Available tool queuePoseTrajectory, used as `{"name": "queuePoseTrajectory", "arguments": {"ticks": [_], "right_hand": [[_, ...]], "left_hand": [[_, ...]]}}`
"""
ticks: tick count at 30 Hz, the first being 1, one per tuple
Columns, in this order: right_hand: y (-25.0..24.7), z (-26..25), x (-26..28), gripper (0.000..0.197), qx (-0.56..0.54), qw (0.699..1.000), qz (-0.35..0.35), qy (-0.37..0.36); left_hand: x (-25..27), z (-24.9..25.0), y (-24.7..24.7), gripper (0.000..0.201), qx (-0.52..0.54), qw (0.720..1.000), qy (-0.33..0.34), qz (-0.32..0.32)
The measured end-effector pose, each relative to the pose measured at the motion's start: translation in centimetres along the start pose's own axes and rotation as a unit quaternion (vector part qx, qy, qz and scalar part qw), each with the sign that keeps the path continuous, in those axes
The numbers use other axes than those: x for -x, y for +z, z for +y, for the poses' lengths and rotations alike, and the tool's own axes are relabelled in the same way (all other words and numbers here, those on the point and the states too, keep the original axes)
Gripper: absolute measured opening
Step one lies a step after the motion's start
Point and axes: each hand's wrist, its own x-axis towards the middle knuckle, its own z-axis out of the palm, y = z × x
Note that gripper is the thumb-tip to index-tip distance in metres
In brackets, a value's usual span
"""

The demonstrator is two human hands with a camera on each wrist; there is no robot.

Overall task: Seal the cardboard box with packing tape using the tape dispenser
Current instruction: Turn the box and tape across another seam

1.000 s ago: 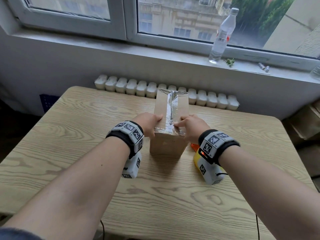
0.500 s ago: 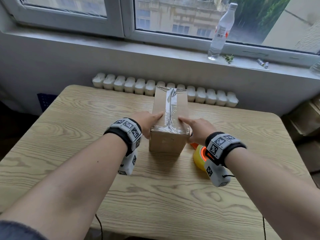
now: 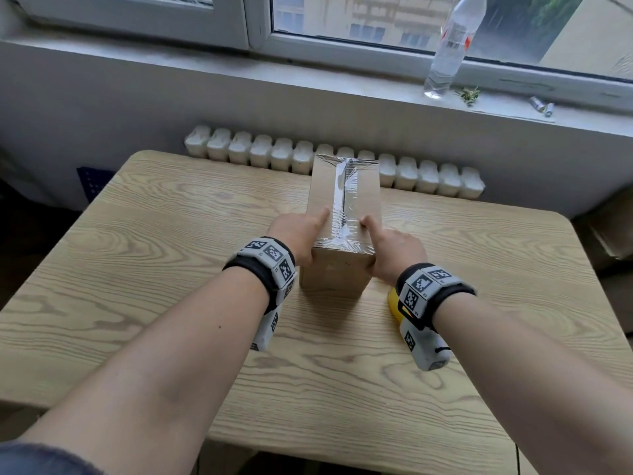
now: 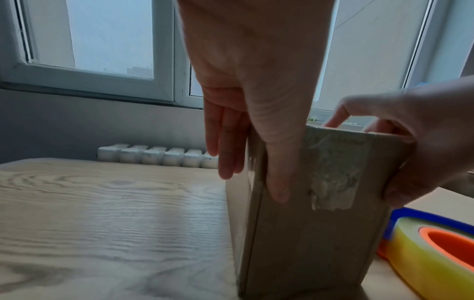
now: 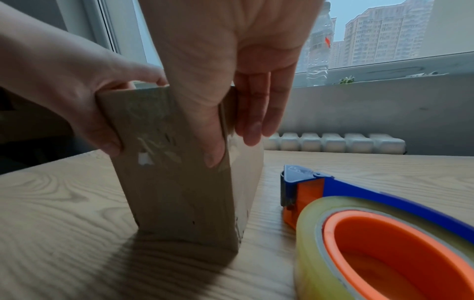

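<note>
A tall brown cardboard box stands mid-table, a clear tape strip running along its top seam and down the near face. My left hand presses the box's near left corner: index finger straight on the top beside the tape, thumb flat on the near face, the other fingers along the left side. My right hand mirrors it at the right corner, thumb on the taped near face. The tape dispenser, blue frame with orange core and clear roll, lies on the table just right of the box, under my right wrist.
The wooden table ends at a wall with a white radiator just behind the box. A plastic water bottle stands on the windowsill. Cardboard boxes sit beyond the table's right edge.
Both hands spread from pinching the tape at the near top edge. The index fingers now lie straight on the top either side of the tape, thumbs lower on the near face.
</note>
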Motion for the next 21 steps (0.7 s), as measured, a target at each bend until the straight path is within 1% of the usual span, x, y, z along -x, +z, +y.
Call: {"name": "queuePoseTrajectory", "arguments": {"ticks": [2, 4, 8, 10, 12, 14, 15, 16, 18, 21], "right_hand": [[-0.3, 0.2, 0.0, 0.064, -0.012, 1.000, -0.006, 0.004], [-1.0, 0.6, -0.2, 0.067, -0.034, 0.999, -0.025, -0.002], [-2.9, 1.7, -0.2, 0.077, -0.087, 0.992, -0.087, -0.029], [-3.8, 2.1, 0.1, 0.077, -0.108, 0.985, -0.126, -0.039], [-4.5, 2.5, 0.3, 0.085, -0.130, 0.980, -0.148, -0.029], [-4.9, 2.9, 0.2, 0.098, -0.177, 0.971, -0.158, 0.007], [-5.1, 3.0, 0.0, 0.101, -0.201, 0.965, -0.164, 0.025], [-5.2, 3.0, -0.3, 0.097, -0.215, 0.961, -0.169, 0.039], [-5.4, 2.9, -0.9, 0.081, -0.213, 0.960, -0.173, 0.053], [-5.7, 2.5, -1.8, 0.058, -0.211, 0.958, -0.182, 0.067]], "left_hand": [[0.0, 0.0, 0.0, 0.097, 0.015, 1.000, 0.001, -0.007], [0.1, -0.3, -0.4, 0.101, 0.032, 0.999, 0.008, -0.034], [0.1, -1.0, -1.5, 0.105, 0.057, 0.994, 0.010, -0.091], [0.2, -1.1, -2.2, 0.101, 0.068, 0.992, 0.006, -0.110], [0.0, -1.3, -2.8, 0.092, 0.094, 0.990, -0.007, -0.101], [-0.2, -1.5, -3.1, 0.082, 0.140, 0.988, -0.030, -0.059], [-0.5, -1.7, -3.1, 0.076, 0.159, 0.985, -0.043, -0.041], [-0.8, -1.9, -3.0, 0.072, 0.176, 0.982, -0.056, -0.032], [-1.5, -2.0, -2.9, 0.064, 0.188, 0.979, -0.073, -0.036], [-2.5, -2.1, -2.8, 0.063, 0.192, 0.978, -0.077, -0.038]]}}
